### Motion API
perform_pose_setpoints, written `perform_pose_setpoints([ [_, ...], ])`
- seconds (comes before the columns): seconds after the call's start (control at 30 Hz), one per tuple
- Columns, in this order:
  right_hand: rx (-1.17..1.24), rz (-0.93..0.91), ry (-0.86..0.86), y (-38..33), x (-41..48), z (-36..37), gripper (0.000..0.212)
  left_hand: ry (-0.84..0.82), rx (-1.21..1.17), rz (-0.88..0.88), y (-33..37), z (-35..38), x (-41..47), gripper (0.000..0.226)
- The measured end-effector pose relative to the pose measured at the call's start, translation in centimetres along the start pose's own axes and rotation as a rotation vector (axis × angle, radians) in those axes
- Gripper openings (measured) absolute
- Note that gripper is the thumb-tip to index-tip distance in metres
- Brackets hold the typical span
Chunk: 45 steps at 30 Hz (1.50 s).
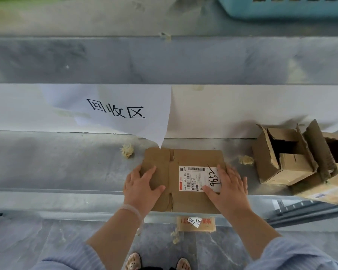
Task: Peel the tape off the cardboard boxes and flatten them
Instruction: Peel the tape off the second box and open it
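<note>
A flattened brown cardboard box (181,158) lies on a grey stone step right in front of me. It carries a white shipping label (195,178) with a black handwritten number. My left hand (141,187) presses flat on the box's left part, fingers straight. On the right side my right hand (227,187) presses flat too, covering part of the label. An open, unflattened cardboard box (281,154) with torn flaps stands to the right on the same step, with more cardboard behind it.
A white paper sign (125,112) with black characters hangs on the step above, its corner touching the box. Crumpled tape balls (127,151) (246,159) lie beside the box. A small cardboard piece (196,224) lies on the floor below. A blue basket (285,6) sits top right.
</note>
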State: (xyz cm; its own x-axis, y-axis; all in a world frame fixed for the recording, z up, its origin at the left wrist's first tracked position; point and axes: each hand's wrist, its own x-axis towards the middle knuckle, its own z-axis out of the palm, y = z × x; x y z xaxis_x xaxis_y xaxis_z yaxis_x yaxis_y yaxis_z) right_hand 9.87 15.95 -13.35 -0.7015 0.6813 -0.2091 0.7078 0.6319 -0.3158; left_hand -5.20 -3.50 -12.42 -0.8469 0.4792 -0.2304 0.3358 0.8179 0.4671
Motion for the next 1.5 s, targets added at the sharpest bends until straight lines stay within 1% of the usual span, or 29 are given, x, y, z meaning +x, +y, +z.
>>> perform_pose_setpoints([
  [0.07,0.070,-0.001,0.022,-0.1,-0.4,-0.4,0.090,0.023,-0.227,0.002,-0.1,-0.5,-0.2,0.062],
  [0.13,0.131,-0.015,0.051,-0.3,-0.8,-0.7,0.089,-0.010,-0.433,-0.018,0.0,-1.4,-0.4,0.058],
  [0.17,0.155,-0.028,0.064,-0.4,-1.1,-0.9,0.088,-0.043,-0.489,-0.022,0.0,-2.0,-0.5,0.057],
  [0.27,0.218,-0.052,0.070,-1.5,-1.7,-1.7,0.085,-0.148,-0.551,-0.012,-0.5,-3.5,-1.1,0.051],
  [0.37,0.272,-0.075,0.075,-2.5,-2.4,-2.1,0.084,-0.189,-0.664,-0.008,-1.5,-5.7,-2.1,0.049],
  [0.47,0.325,-0.123,0.098,-4.3,-3.4,-2.3,0.082,-0.161,-0.764,-0.004,-3.0,-8.6,-3.3,0.046],
  [0.57,0.361,-0.172,0.086,-7.9,-4.3,-2.4,0.078,-0.097,-0.809,-0.004,-5.4,-11.8,-4.7,0.042],
  [0.73,0.296,-0.302,0.078,-16.0,-6.2,-2.6,0.074,0.036,-0.905,-0.035,-12.3,-17.6,-7.4,0.040],
  [0.83,0.263,-0.433,0.085,-22.3,-8.6,-1.5,0.072,0.137,-0.966,-0.068,-18.1,-20.9,-9.8,0.042],
  [0.97,0.224,-0.568,0.079,-31.2,-12.4,2.2,0.076,0.208,-0.995,-0.132,-26.3,-25.5,-13.1,0.040],
  [1.1,0.190,-0.680,0.047,-40.7,-16.0,6.5,0.073,0.267,-0.951,-0.169,-35.2,-31.0,-15.9,0.039],
  [1.2,0.162,-0.729,0.030,-46.9,-17.6,8.8,0.076,0.304,-0.938,-0.209,-40.7,-34.3,-17.2,0.039],
  [1.33,0.098,-0.814,0.003,-53.4,-18.5,11.2,0.076,0.347,-0.953,-0.276,-46.9,-36.9,-18.2,0.039],
  [1.5,0.084,-0.835,-0.019,-61.3,-17.1,14.2,0.080,0.364,-0.947,-0.334,-53.6,-39.9,-15.9,0.037],
])
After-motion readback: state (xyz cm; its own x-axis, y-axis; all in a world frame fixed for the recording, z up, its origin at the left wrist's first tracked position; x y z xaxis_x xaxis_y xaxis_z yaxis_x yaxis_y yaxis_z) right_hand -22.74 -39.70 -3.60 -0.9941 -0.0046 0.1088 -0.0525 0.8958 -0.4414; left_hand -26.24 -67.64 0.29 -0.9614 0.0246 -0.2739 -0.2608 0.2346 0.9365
